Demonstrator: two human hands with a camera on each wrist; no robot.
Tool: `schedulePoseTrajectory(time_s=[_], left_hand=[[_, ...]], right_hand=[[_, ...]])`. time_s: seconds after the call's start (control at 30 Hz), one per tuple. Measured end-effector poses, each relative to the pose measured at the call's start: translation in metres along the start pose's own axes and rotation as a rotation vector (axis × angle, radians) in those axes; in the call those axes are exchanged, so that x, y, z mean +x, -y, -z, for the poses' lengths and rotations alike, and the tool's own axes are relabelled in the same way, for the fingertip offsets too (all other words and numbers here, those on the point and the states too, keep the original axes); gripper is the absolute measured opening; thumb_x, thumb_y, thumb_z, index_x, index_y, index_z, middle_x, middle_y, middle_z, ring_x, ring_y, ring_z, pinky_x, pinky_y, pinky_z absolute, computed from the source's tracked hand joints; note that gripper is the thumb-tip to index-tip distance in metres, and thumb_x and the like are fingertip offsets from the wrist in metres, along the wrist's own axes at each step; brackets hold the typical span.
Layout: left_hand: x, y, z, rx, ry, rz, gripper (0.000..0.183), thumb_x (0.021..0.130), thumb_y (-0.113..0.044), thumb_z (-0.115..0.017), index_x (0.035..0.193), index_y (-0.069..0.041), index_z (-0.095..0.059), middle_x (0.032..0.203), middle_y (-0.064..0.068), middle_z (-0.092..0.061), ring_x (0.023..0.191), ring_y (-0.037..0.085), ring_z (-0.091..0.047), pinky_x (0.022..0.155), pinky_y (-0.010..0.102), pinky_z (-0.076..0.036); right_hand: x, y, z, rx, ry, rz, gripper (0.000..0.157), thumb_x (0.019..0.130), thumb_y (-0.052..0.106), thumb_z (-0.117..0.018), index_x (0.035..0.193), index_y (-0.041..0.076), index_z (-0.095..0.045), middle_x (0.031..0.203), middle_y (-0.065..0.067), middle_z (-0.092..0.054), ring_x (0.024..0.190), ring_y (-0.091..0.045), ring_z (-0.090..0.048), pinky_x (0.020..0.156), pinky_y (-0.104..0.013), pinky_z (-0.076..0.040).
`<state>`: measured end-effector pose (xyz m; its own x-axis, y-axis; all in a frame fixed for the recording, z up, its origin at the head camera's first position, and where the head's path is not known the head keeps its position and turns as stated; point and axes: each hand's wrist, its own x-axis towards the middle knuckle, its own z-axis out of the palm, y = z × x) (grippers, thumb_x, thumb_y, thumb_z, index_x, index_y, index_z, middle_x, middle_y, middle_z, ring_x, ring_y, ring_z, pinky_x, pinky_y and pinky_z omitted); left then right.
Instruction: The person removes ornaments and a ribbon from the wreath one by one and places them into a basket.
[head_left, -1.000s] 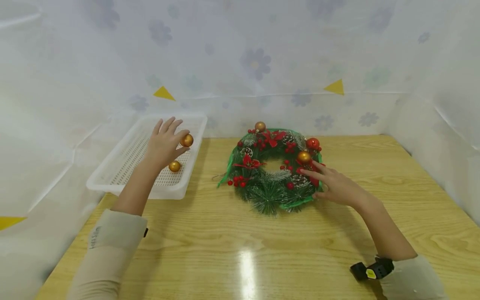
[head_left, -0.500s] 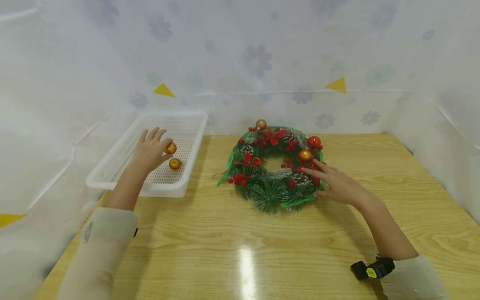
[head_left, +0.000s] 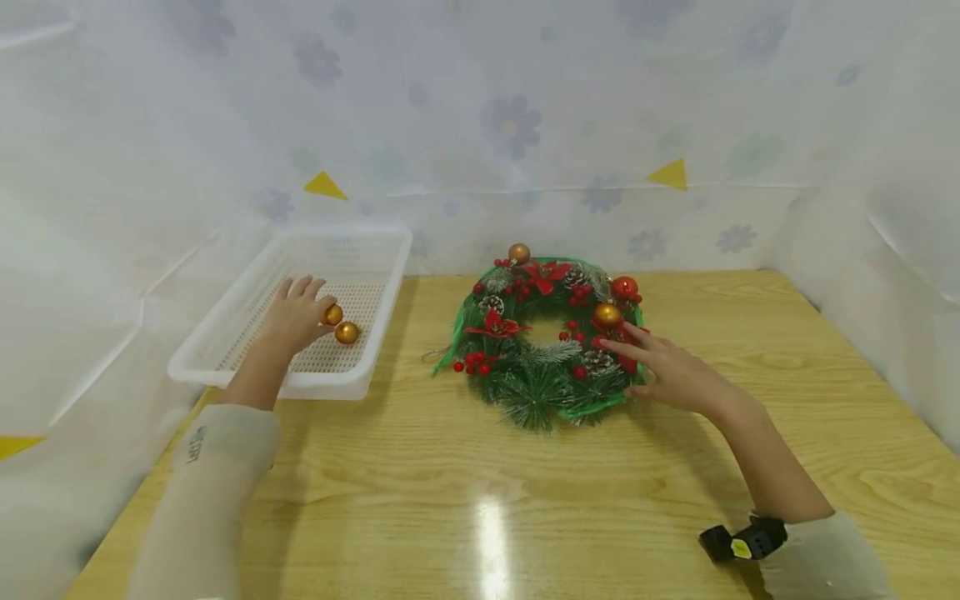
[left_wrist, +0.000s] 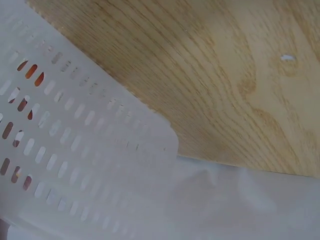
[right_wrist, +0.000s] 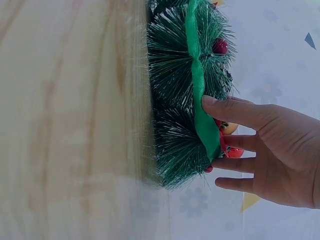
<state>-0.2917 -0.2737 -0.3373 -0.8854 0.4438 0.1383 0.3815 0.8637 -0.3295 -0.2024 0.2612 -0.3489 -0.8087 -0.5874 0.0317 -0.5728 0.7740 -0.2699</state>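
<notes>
My left hand (head_left: 292, 318) is down inside the white plastic basket (head_left: 367, 379), its thumb and fingers at a gold bauble (head_left: 332, 315). Right next to that one lies a second gold bauble (head_left: 347, 333) on the basket floor. In the left wrist view the slotted basket wall (left_wrist: 90, 130) hides the hand; orange patches show through the slots. My right hand (head_left: 678, 375) rests with extended fingers on the right side of a Christmas wreath (head_left: 536, 400). In the right wrist view its thumb touches the wreath's green ribbon (right_wrist: 200, 90).
On the wreath sit a gold bauble (head_left: 607, 314) near my right fingers, another gold bauble (head_left: 519, 253) at the back, and a red bauble (head_left: 625, 287). The wooden table (head_left: 420, 483) is enclosed by a flower-patterned white sheet (head_left: 480, 100).
My left hand has moved left and down into the basket with the gold bauble, bringing it beside the other one. The right hand and the wreath stay in place.
</notes>
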Motion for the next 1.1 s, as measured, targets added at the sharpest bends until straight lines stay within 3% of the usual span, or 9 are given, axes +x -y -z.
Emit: schedulePoseTrajectory(time_s=[0.43,0.7,1.1], left_hand=[[-0.0027,-0.0025,-0.0042,-0.109,0.133,0.08,0.046,0.082,-0.026,-0.069,0.117,0.002,-0.056,0.13,0.029,-0.04,0.123,0.046,-0.03,0.102,0.059,-0.018],[-0.0035,-0.0047,-0.0023,-0.123,0.191,0.069,0.047,0.08,-0.024,-0.071,0.117,0.001,-0.057,0.129,0.029,-0.041,0.123,0.046,-0.029,0.102,0.06,-0.018],[-0.0045,-0.0037,0.0007,-0.147,0.192,0.06,0.045,0.08,-0.02,-0.071,0.118,0.0,-0.056,0.131,0.029,-0.039,0.124,0.047,-0.028,0.102,0.06,-0.017]], right_hand=[[-0.001,0.0002,-0.0032,-0.015,-0.007,-0.002,0.075,0.08,0.02,-0.072,0.143,0.011,-0.032,0.144,-0.03,-0.014,0.12,-0.058,-0.024,0.086,-0.069,-0.03],[-0.0002,0.0005,-0.0009,-0.009,-0.011,0.007,0.075,0.08,0.018,-0.072,0.143,0.01,-0.033,0.144,-0.031,-0.014,0.12,-0.058,-0.025,0.085,-0.069,-0.031],[0.0006,-0.0002,-0.001,-0.004,-0.017,0.017,0.075,0.079,0.015,-0.073,0.142,0.009,-0.034,0.144,-0.03,-0.014,0.12,-0.058,-0.026,0.085,-0.068,-0.033]])
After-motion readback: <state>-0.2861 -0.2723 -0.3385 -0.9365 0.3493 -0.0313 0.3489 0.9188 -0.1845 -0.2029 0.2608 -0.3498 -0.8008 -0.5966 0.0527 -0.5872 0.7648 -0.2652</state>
